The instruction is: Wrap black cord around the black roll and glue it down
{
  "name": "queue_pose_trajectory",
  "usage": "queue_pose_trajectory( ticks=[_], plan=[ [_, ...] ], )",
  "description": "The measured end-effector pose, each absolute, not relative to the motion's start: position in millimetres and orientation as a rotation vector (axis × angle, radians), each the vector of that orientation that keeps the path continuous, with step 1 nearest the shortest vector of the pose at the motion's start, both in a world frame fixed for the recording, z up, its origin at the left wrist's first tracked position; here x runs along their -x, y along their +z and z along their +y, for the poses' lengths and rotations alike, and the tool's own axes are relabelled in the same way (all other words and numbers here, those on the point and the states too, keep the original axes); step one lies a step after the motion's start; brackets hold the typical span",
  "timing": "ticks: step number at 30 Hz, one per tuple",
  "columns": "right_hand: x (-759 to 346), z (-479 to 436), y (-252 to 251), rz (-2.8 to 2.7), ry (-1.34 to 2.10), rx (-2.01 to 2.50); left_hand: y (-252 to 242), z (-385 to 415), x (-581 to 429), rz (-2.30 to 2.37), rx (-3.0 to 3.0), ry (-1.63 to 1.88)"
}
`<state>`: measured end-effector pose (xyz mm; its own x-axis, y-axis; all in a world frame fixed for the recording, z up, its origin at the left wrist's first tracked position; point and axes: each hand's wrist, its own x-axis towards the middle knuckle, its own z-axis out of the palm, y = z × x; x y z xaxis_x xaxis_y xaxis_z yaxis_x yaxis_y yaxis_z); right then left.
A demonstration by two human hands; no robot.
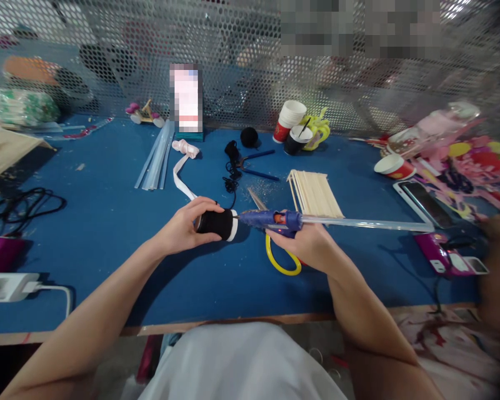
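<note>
In my left hand is a paper cup wrapped in black yarn, lying on its side with its white rim to the right. My right hand grips a blue hot glue gun, and a long clear glue stick sticks out of its back. The gun's nozzle meets the black yarn close to the cup's rim; whether it touches is too small to tell. Scissors with a yellow handle lie partly hidden beneath the gun. A strand of black yarn lies just beyond the cup.
Beyond my hands lie blue-handled pliers, a black ball, glue sticks, a white ribbon and wooden sticks. Stacked paper cups stand by the perforated metal screen. A phone and another person's blurred arm are at right.
</note>
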<state>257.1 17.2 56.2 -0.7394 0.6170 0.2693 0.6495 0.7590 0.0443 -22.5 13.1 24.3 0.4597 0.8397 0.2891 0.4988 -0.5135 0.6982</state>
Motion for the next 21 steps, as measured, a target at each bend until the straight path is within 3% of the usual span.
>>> queue_pose_trajectory(
  ticks=[5, 16, 21],
  plan=[
    [-265.0, 14.8, 54.2, -2.779, -0.359, 0.823, 24.3, 13.0, 23.6, 1.097, -2.194, 0.841],
    [-245.8, 22.4, 56.9, -2.419, 0.328, 1.215, 28.2, 11.0, 22.7, 1.044, -2.24, 0.803],
    [-249.6, 18.8, 60.3, -2.408, 0.384, 1.219, 28.2, 11.2, 22.7, 1.04, -2.223, 0.792]
  ],
)
